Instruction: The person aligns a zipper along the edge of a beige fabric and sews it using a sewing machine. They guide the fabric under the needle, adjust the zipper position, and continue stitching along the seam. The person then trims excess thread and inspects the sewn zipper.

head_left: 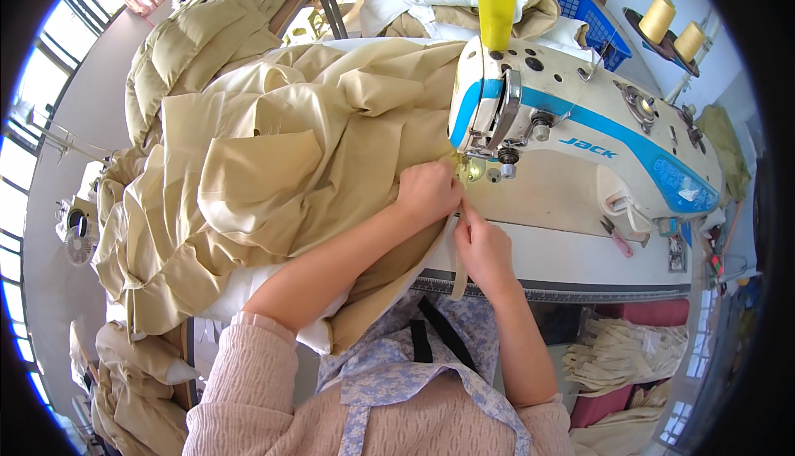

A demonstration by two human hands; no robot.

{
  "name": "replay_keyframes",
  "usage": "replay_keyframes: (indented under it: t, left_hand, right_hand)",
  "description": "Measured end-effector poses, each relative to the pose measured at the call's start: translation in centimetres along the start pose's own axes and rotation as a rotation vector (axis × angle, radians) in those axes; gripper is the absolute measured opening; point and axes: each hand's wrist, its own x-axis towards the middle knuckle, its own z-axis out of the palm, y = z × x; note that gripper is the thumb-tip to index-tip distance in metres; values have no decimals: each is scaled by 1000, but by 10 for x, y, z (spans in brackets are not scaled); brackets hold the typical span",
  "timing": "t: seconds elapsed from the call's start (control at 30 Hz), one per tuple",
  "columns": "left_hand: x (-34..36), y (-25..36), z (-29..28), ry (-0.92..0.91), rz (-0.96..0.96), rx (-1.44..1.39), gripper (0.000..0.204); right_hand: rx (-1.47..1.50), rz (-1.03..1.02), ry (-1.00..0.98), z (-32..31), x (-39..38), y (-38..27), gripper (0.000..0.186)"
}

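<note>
A large tan garment [364, 125] lies bunched across the left of the sewing table, white lining showing under its lower edge. Its right-hand edge runs to the needle area [470, 166] of a white and blue sewing machine [571, 108]. My left hand [429, 191] is closed on the fabric right in front of the presser foot. Just below and to the right, my right hand [483, 247] pinches the same fabric edge, fingertips almost touching the left hand. From there a narrow tan strip [460, 278] hangs over the table's front edge. Fingers hide the exact grip.
Pink-handled thread snips [619, 239] lie on the table at the right. Thread cones [658, 17] stand at the back right, near a blue basket [588, 21]. A yellow tube [497, 0] rises above the machine head. Tan pieces [621, 352] are stacked below the table.
</note>
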Motion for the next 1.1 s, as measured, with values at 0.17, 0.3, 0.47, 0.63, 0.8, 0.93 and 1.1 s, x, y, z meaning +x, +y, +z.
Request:
replay_keyframes:
  t: [0.17,0.3,0.47,0.63,0.8,0.93,1.1]
  left_hand:
    - [3,-3,0,-28,27,-26,20]
    - [11,1,12,98,-12,7,20]
    - [16,-3,15,80,-21,7,23]
    - [17,-3,12,73,14,52,23]
    - [16,0,17,125,9,11,19]
    - [18,-3,23,141,-16,21,23]
    - [22,-2,26,180,25,67,16]
  right_hand:
    - [-4,-33,37,1,-1,2,46]
    - [-18,-53,53,3,-1,2,46]
    - [-12,-44,40,4,-3,4,46]
    - [7,-78,101,7,-3,5,45]
    - [-57,-98,72,9,-3,4,43]
    - [-62,-118,84,7,-4,5,43]
    - [-50,-99,51,7,-5,6,45]
